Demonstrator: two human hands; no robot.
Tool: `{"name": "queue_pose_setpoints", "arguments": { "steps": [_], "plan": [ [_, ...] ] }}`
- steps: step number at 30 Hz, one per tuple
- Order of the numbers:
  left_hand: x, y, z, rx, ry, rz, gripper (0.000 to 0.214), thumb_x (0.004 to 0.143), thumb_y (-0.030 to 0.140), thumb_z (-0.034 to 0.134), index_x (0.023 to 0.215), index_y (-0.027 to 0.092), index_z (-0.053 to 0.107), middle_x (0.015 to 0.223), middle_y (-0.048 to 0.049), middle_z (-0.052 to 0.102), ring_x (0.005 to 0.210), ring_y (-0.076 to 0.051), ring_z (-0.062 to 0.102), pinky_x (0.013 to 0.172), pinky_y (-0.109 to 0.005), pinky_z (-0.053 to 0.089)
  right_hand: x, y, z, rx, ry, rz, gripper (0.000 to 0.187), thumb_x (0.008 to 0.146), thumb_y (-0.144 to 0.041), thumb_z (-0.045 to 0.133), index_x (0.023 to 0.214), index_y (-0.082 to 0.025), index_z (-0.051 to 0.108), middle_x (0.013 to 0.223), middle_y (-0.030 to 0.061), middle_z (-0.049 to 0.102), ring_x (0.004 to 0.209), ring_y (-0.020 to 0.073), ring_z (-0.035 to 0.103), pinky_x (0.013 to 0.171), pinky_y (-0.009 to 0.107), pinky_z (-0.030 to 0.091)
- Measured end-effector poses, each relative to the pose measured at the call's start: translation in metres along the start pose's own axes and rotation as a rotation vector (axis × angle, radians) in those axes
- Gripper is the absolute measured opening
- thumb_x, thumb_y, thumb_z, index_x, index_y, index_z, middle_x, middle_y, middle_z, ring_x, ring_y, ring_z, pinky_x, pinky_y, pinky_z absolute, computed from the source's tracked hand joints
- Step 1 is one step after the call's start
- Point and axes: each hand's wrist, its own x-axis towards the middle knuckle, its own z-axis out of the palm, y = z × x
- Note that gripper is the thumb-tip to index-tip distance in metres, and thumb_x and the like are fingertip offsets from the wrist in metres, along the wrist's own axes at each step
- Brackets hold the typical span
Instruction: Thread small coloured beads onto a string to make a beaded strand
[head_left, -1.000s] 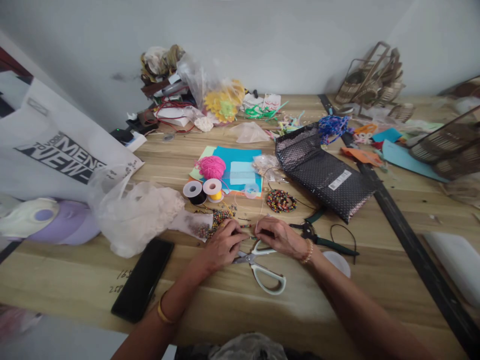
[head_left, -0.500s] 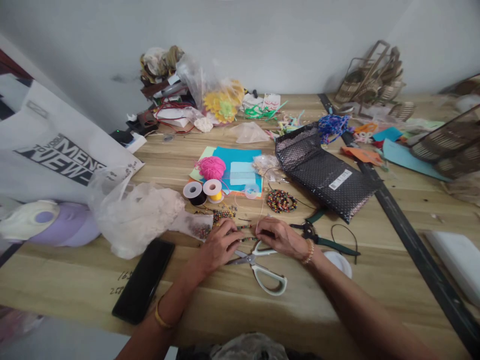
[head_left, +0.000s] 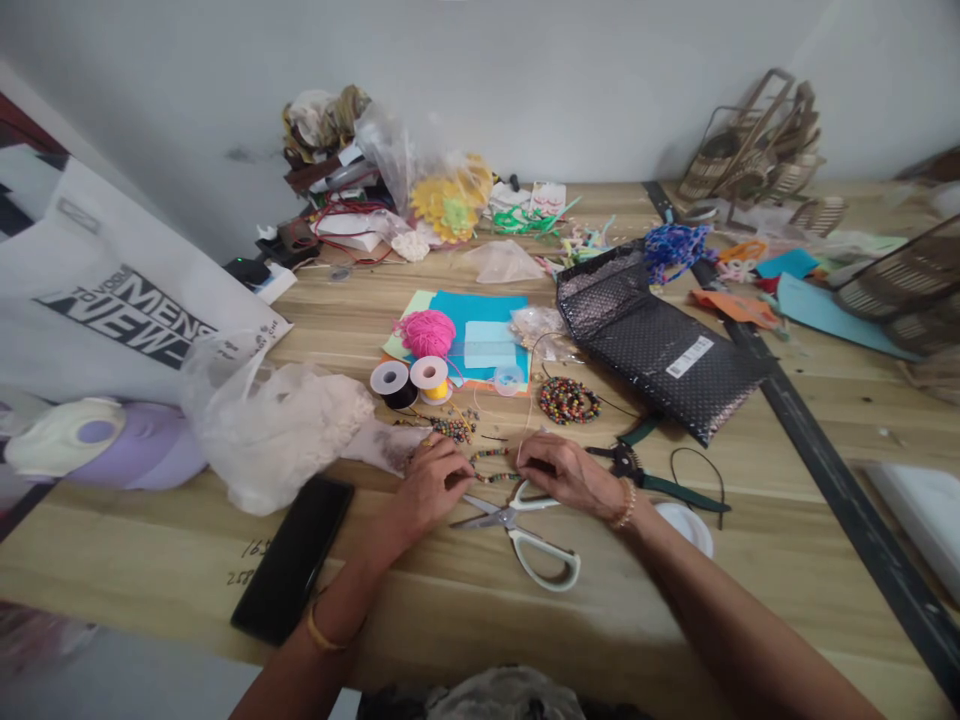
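My left hand point(head_left: 433, 487) rests on the wooden table point(head_left: 480, 620) with its fingers curled, pinching one end of a short strand of coloured beads point(head_left: 491, 463). My right hand point(head_left: 564, 473) is closed on the other end of that strand, where a thin cord point(head_left: 529, 405) rises from it. The strand lies between the two hands. White-handled scissors point(head_left: 525, 530) lie just in front of both hands, partly under the right one. Loose beads point(head_left: 450, 428) are scattered beside my left hand.
A coil of beads point(head_left: 568, 400), two thread spools point(head_left: 411, 379), pink yarn point(head_left: 427, 332) and blue paper point(head_left: 480, 325) lie beyond my hands. Green pliers point(head_left: 645, 470) and a white lid point(head_left: 682, 524) sit right, a black phone point(head_left: 294, 557) and plastic bag point(head_left: 277, 425) left, a black mailer point(head_left: 652, 345) behind.
My two hands have drawn slightly apart, so more of the beaded strand shows between them. The view has shifted a little to the right.
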Motion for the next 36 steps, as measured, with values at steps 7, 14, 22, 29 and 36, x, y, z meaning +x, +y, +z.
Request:
{"name": "queue_pose_setpoints", "arguments": {
  "steps": [7, 14, 22, 29, 36],
  "plan": [
    [0.000, -0.003, 0.006, -0.002, 0.013, -0.007, 0.011, 0.074, 0.012, 0.071, 0.068, 0.018, 0.064, 0.074, -0.0021, 0.060, 0.084, -0.020, 0.052, 0.077, -0.034, 0.045, 0.000, 0.000, 0.000, -0.025, 0.009, -0.001, 0.011, 0.090, -0.013, 0.053, 0.081, -0.017, 0.057, 0.084, 0.0071, 0.065, 0.078, 0.0176, 0.060, 0.074, 0.029, 0.048],
    [0.000, -0.002, 0.007, 0.023, 0.015, -0.003, 0.014, 0.073, 0.013, 0.073, 0.066, 0.017, 0.061, 0.072, -0.0018, 0.058, 0.083, -0.020, 0.051, 0.076, -0.034, 0.045, 0.000, 0.000, 0.000, -0.018, 0.014, -0.008, 0.011, 0.090, -0.013, 0.052, 0.081, -0.017, 0.057, 0.086, 0.0071, 0.066, 0.081, 0.0179, 0.061, 0.075, 0.029, 0.048],
    [0.000, -0.003, 0.008, 0.053, 0.017, 0.030, 0.012, 0.075, 0.013, 0.070, 0.068, 0.018, 0.062, 0.075, -0.0032, 0.058, 0.084, -0.021, 0.050, 0.077, -0.034, 0.045, -0.001, 0.002, 0.001, -0.007, 0.016, -0.014, 0.011, 0.090, -0.013, 0.053, 0.081, -0.017, 0.057, 0.084, 0.0070, 0.066, 0.081, 0.0179, 0.061, 0.076, 0.029, 0.049],
    [0.001, -0.001, 0.003, 0.048, 0.009, 0.037, 0.010, 0.079, 0.012, 0.066, 0.071, 0.018, 0.063, 0.077, -0.0036, 0.060, 0.085, -0.020, 0.051, 0.079, -0.035, 0.045, -0.001, 0.002, 0.000, -0.009, 0.004, -0.001, 0.011, 0.090, -0.013, 0.052, 0.082, -0.017, 0.057, 0.085, 0.0069, 0.066, 0.082, 0.0182, 0.062, 0.077, 0.030, 0.049],
    [0.000, -0.003, -0.001, 0.043, 0.033, 0.031, 0.011, 0.081, 0.011, 0.063, 0.072, 0.018, 0.062, 0.076, -0.0023, 0.060, 0.083, -0.019, 0.053, 0.084, -0.036, 0.044, 0.000, 0.002, 0.000, -0.013, 0.003, -0.001, 0.013, 0.091, -0.015, 0.050, 0.081, -0.018, 0.058, 0.081, 0.0062, 0.065, 0.078, 0.0174, 0.061, 0.074, 0.029, 0.048]
  ]
}}
